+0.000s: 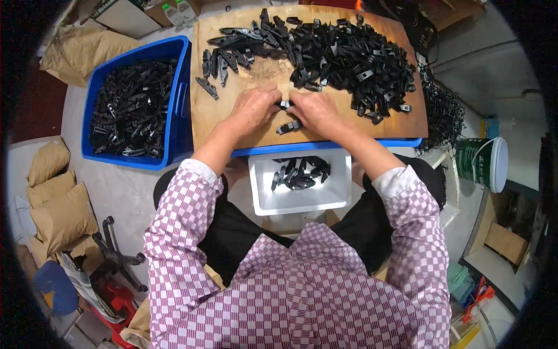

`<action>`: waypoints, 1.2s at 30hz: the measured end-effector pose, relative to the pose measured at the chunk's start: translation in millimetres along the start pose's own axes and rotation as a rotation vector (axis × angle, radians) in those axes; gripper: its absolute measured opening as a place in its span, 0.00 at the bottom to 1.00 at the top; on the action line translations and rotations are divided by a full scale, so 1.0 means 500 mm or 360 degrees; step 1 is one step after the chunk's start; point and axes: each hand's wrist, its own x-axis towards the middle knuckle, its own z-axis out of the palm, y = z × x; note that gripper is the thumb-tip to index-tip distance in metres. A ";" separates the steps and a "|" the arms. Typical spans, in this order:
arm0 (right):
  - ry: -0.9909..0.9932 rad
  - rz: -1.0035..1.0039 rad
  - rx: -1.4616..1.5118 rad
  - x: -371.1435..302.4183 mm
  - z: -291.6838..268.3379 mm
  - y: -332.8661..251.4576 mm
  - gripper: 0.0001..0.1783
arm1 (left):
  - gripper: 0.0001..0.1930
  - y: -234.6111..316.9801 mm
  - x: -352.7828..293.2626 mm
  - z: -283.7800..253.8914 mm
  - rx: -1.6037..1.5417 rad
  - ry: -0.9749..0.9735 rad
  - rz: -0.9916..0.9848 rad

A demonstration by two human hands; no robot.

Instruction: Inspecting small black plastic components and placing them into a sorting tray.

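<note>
Over the near part of a wooden board (256, 74), my left hand (253, 109) and my right hand (315, 113) meet with fingers closed. Both pinch a small black plastic part (284, 104) with a light grey patch; the fingertips hide most of it. Just below them, a similar black part (289, 127) lies loose on the board. Beyond my right hand spreads a large heap of black plastic pieces (354, 64). Longer, narrow black pieces (224, 61) lie scattered at the board's far left. Between my knees, a white tray (303, 205) holds several black parts.
A blue bin (182, 87) full of black parts stands left of the board. Brown sacks (64, 215) are stacked at the lower left, near a chair base (118, 256). To the right are a tangle of black pieces (444, 110) and a green bucket (474, 161) with a white lid.
</note>
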 end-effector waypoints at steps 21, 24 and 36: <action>0.0459 0.0133 0.0126 0.005 -0.024 0.050 0.10 | 0.18 -0.059 0.129 -0.010 0.0459 0.0338 -0.0370; 0.0487 0.0094 0.0199 -0.022 -0.028 0.068 0.10 | 0.18 -0.054 0.120 -0.021 0.0252 0.0443 -0.0497; 0.0169 0.0095 -0.0649 -0.063 -0.062 0.076 0.10 | 0.16 -0.032 0.037 0.079 -0.1444 0.0182 -0.1027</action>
